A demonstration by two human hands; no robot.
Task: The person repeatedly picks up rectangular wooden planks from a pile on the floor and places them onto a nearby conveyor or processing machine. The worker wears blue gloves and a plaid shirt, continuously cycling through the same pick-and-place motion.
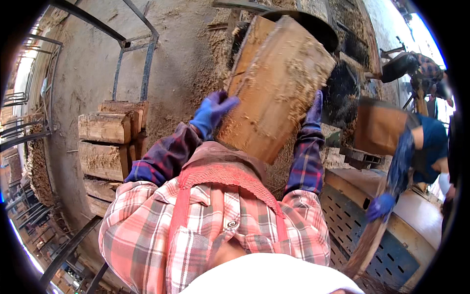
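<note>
A thick, wide wooden board strewn with sawdust lies tilted in front of my body, with another plank showing along its far left edge. My left hand, in a blue-purple glove, grips the near left edge, thumb pointing over the wood. On the opposite edge, my right hand, gloved alike, clasps the board from the side; its fingers are partly hidden. The near end of the wood comes close to my red apron.
Stacked wooden blocks stand at the left near a metal frame. A dark round rim lies beyond the board. At the right, a co-worker's gloved hand holds a long wood strip beside a slotted metal machine panel.
</note>
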